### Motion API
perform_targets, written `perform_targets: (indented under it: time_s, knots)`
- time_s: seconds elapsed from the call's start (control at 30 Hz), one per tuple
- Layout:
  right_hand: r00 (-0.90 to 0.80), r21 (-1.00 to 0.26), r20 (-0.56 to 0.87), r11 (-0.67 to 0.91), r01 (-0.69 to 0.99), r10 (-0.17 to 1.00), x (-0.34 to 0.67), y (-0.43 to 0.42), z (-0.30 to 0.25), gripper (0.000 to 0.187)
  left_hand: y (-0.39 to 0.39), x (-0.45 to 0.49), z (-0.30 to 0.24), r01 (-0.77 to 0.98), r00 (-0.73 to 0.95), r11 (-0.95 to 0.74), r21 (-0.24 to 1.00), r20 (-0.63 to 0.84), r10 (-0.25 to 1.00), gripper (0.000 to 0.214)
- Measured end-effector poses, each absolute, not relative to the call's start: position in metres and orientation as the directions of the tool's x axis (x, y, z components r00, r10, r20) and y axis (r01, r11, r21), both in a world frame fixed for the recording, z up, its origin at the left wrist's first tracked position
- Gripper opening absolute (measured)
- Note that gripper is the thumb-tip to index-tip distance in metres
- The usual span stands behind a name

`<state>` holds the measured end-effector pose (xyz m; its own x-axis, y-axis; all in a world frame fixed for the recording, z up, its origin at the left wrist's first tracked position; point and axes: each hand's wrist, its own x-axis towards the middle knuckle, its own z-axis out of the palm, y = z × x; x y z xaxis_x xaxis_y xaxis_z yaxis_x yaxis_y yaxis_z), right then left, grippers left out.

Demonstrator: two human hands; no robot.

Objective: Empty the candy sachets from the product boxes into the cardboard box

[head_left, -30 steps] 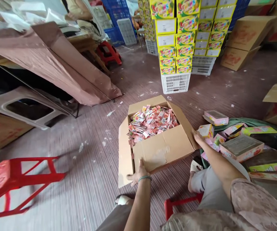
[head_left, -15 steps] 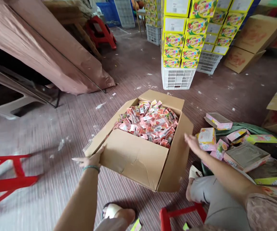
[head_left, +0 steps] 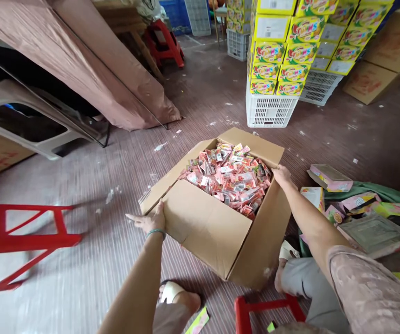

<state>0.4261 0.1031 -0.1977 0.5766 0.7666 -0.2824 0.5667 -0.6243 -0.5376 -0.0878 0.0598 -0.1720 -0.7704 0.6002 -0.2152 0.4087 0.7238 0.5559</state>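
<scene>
A cardboard box (head_left: 207,227) stands on the floor with its flaps folded outward. It is heaped with small pink and red wrapped sachets (head_left: 238,178). At the near left corner my left hand (head_left: 151,218) touches the box, its thumb against the front flap and its fingers stretched out to the left. My right hand (head_left: 282,176) is closed on the edge at the far right corner, where the right flap begins. The undersides of the flaps are hidden.
White crates (head_left: 271,111) carry stacked yellow candy boxes (head_left: 264,69). At right, opened pink cartons (head_left: 374,232) lie on green cloth. A red stool (head_left: 29,236) stands left, another red stool (head_left: 266,306) is below me. A draped brown cover (head_left: 123,83) hangs at back left.
My right hand has moved from beside the right flap onto the box's far right corner and closed there. My left hand stays at the near left corner. The view has shifted left.
</scene>
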Motion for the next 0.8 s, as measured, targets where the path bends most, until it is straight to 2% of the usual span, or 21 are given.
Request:
perform_targets:
  time_s: [0.03, 0.1, 0.2, 0.3, 0.4, 0.47, 0.53, 0.6, 0.67, 0.7, 0.77, 0.8]
  knots:
    - [0.591, -0.543, -0.278, -0.632, 0.554, 0.757, 0.426, 0.086, -0.198, 0.030, 0.062, -0.085, -0.170, 0.396, -0.773, 0.734, 0.552, -0.230, 0.591, 0.127]
    - [0.617, -0.560, -0.269, -0.641, 0.525, 0.740, 0.423, 0.044, -0.200, 0.033, 0.062, -0.077, -0.165, 0.462, -0.713, 0.705, 0.537, -0.247, 0.656, 0.119]
    - [0.637, -0.598, -0.249, -0.633, 0.491, 0.729, 0.417, -0.024, -0.205, 0.044, 0.045, -0.062, -0.157, 0.689, -0.482, 0.552, 0.469, -0.273, 0.833, 0.089]
    - [0.622, -0.709, -0.269, -0.588, 0.389, 0.735, 0.416, -0.075, -0.207, 0.061, 0.012, -0.052, -0.152, 0.843, -0.216, 0.340, 0.416, -0.317, 0.923, 0.072]
    - [0.601, -0.866, -0.373, -0.497, 0.047, 0.707, 0.426, -0.089, -0.199, 0.081, -0.021, -0.046, -0.146, 0.905, -0.165, 0.290, 0.312, -0.372, 0.914, 0.077]
    - [0.580, -0.880, -0.473, -0.389, -0.273, 0.663, 0.437, -0.081, -0.189, 0.090, -0.035, -0.042, -0.142, 0.937, -0.197, 0.291, 0.192, -0.398, 0.896, 0.082]
    - [0.529, -0.783, -0.574, -0.231, -0.577, 0.625, 0.445, -0.068, -0.179, 0.094, -0.042, -0.037, -0.139, 0.961, -0.194, 0.256, 0.102, -0.410, 0.891, 0.084]
    - [0.471, -0.633, -0.641, -0.070, -0.771, 0.606, 0.448, -0.058, -0.168, 0.095, -0.046, -0.032, -0.138, 0.971, -0.189, 0.232, 0.057, -0.409, 0.893, 0.084]
    - [0.460, -0.637, -0.603, -0.047, -0.769, 0.652, 0.444, -0.053, -0.157, 0.099, -0.049, -0.032, -0.141, 0.981, -0.162, 0.191, 0.035, -0.395, 0.904, 0.084]
    - [0.447, -0.710, -0.530, -0.090, -0.698, 0.721, 0.439, -0.052, -0.150, 0.103, -0.051, -0.035, -0.144, 0.989, -0.126, 0.146, 0.024, -0.376, 0.918, 0.083]
    - [0.342, -0.896, -0.334, -0.183, -0.405, 0.878, 0.425, -0.052, -0.139, 0.106, -0.052, -0.050, -0.155, 1.000, -0.030, 0.027, -0.015, -0.325, 0.945, 0.082]
    - [0.264, -0.949, -0.264, -0.200, -0.245, 0.928, 0.415, -0.052, -0.135, 0.100, -0.050, -0.060, -0.164, 0.999, -0.004, -0.012, -0.052, -0.299, 0.954, 0.081]
